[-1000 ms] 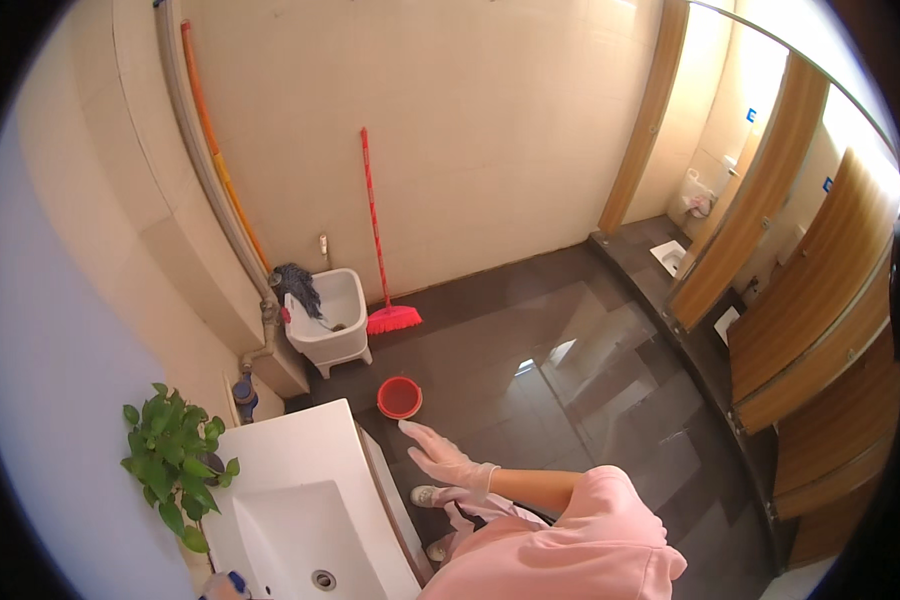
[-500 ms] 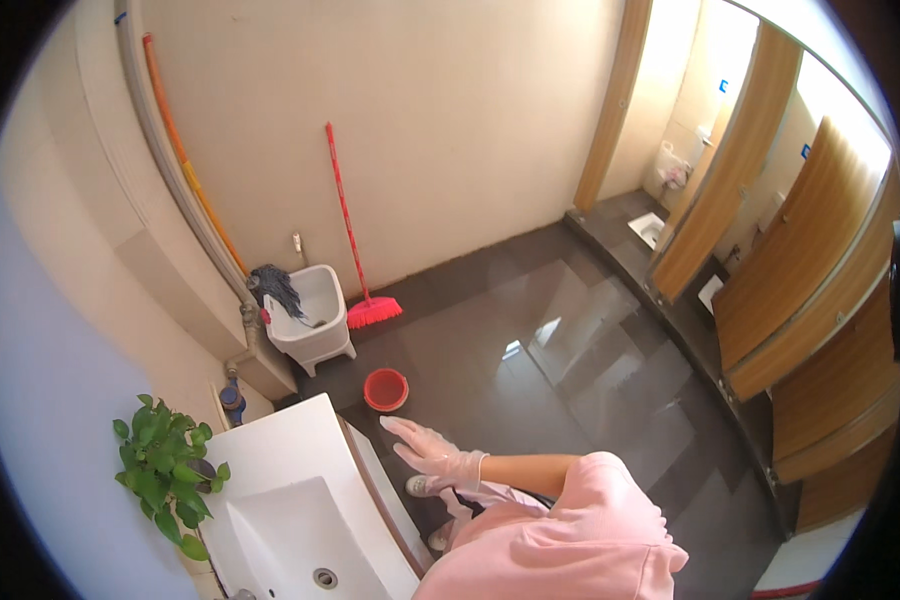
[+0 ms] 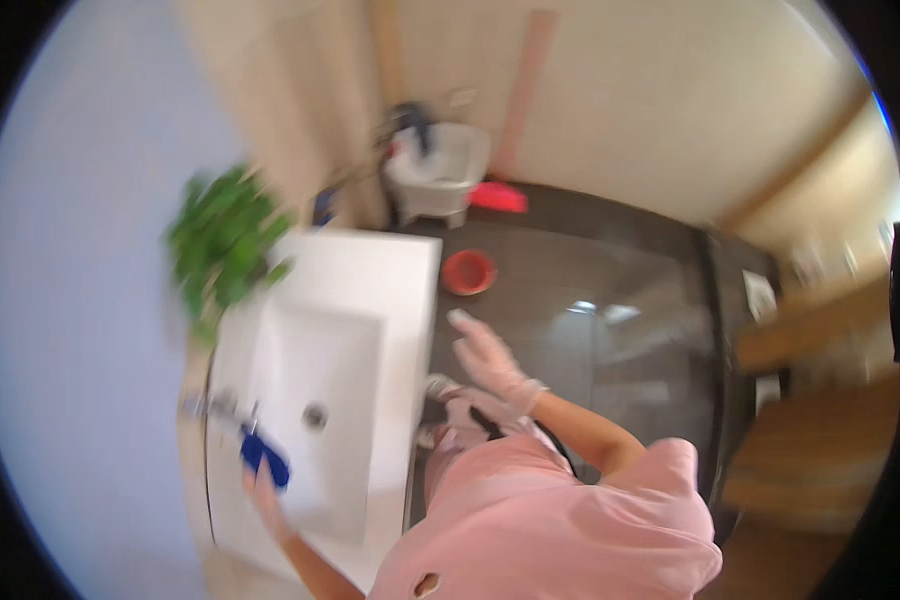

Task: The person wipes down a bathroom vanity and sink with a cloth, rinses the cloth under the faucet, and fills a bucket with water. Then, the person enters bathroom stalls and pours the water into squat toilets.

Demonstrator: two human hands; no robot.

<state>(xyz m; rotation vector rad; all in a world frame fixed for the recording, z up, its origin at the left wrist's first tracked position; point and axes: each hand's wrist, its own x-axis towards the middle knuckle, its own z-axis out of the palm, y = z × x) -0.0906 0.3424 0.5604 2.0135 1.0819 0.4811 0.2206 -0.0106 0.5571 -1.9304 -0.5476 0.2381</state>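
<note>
My left hand reaches over the left side of the white sink, its fingers gripping a dark blue, rounded pad-like thing; blur hides whether that is a sponge or a folded cloth. It lies right beside the metal faucet. In a thin see-through glove, my right hand hangs above the floor to the right of the counter, open and holding nothing, fingers stretched out. The drain shows in the basin.
A green potted plant stands at the counter's far left corner. Beyond the counter are a red bucket, a white mop tub with a dark mop, and a pink-red broom. Wooden stall doors line the right.
The view has swung left, bringing the whole basin and my left hand with the blue thing into sight. My right hand stays outstretched near the counter. The picture is now blurred.
</note>
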